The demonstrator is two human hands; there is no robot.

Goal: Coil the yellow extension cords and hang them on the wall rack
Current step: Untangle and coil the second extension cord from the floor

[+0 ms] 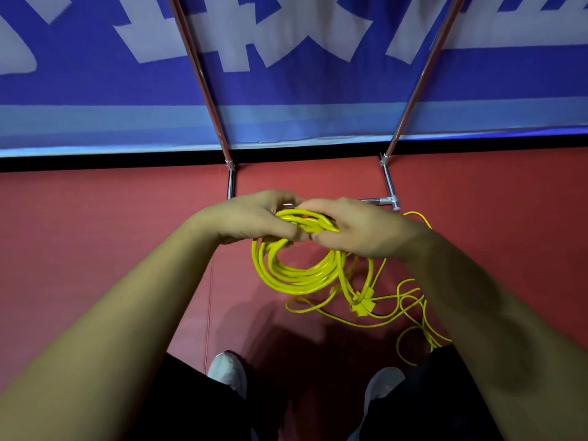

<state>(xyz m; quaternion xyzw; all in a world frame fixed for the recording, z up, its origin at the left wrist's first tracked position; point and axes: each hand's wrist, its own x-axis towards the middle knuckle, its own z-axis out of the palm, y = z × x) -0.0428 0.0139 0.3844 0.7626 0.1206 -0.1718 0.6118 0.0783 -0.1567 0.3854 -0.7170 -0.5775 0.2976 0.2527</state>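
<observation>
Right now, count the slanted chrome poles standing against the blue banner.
2: left chrome pole and right chrome pole, both crossing the blue banner. More may be off-frame.

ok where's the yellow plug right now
In the head view the yellow plug sits just right of centre, below the right hand and at the lower right edge of the coil.

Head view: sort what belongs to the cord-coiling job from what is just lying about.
Job: coiled yellow cord, gripped by left hand and right hand; loose yellow cord on the floor; metal frame, probably the rack.
Just there: blue banner; red floor; white shoes.
</observation>
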